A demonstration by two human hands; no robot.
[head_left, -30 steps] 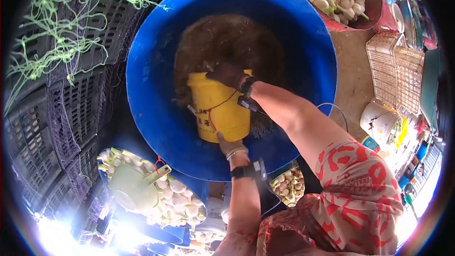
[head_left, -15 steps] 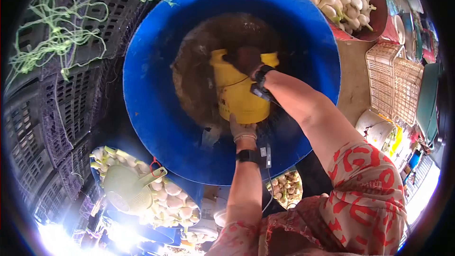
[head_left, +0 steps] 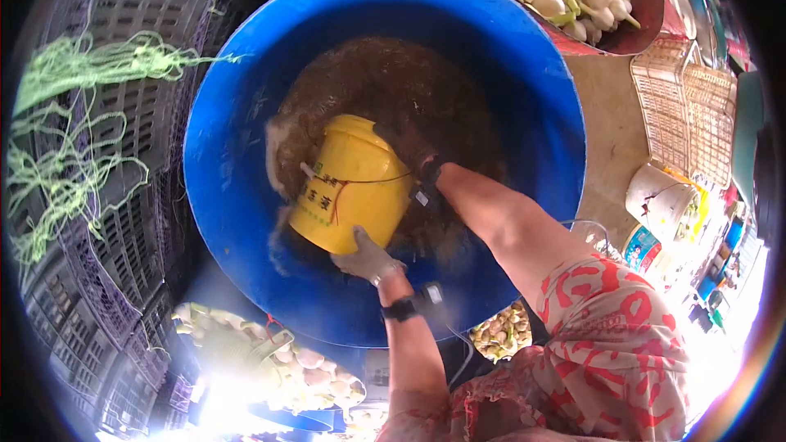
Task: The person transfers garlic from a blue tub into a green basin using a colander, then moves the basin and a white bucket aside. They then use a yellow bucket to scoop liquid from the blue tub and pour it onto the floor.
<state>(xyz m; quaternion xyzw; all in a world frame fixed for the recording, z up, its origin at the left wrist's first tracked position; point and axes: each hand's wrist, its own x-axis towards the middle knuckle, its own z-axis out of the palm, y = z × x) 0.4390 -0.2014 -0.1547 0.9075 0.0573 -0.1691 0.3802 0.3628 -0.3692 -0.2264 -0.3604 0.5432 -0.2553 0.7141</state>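
Observation:
A yellow plastic bucket [head_left: 350, 184] with dark printed characters and a thin wire handle lies tilted inside a large blue tub [head_left: 233, 266]. Around it is murky brown water [head_left: 385, 74]. My right hand [head_left: 405, 147], in a dark glove, grips the bucket near its rim; shadow partly hides the fingers. At the bucket's base, my left hand [head_left: 364, 260] in a pale glove holds it from below, thumb up along the side. What the bucket contains cannot be seen.
White bulb vegetables fill a red container [head_left: 647, 29] at upper right. More bulbs [head_left: 307, 372] lie at lower left under a pale green dipper [head_left: 233, 352]. Black crates [head_left: 123, 139] with green netting [head_left: 106, 65] line the left. Wicker baskets [head_left: 684, 106] and a white bucket [head_left: 661, 196] stand right.
The bucket has shifted left and turned, so its printed side and wire handle now show. Both hands moved with it. The view has also shifted slightly, and the water looks stirred.

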